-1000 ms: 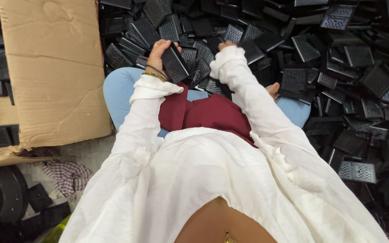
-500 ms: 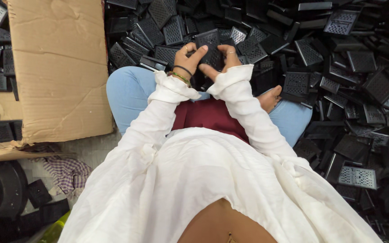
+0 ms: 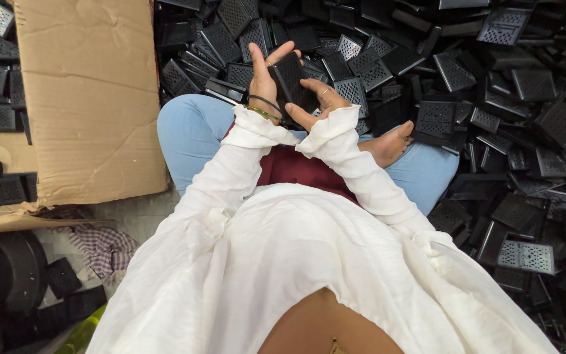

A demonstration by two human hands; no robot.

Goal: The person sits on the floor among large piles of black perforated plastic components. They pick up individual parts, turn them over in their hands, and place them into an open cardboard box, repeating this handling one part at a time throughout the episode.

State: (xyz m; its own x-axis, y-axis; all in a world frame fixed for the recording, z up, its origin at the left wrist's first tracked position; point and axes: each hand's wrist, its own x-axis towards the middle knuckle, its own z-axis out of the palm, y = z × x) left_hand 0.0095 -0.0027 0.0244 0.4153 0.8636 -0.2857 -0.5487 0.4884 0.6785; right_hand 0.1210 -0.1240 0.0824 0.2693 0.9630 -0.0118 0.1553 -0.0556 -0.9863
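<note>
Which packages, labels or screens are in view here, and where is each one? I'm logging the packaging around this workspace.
Cardboard box: on the floor at the person's left, beside the pile of black perforated parts; large, flat, plain brown, creased.
No labels, signs or screens show.
The left hand and right hand hold one black part, not a package.

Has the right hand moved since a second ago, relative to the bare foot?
Yes. The right hand has swung from the heap near the bare foot leftward to the left hand, both gripping one black part.
</note>
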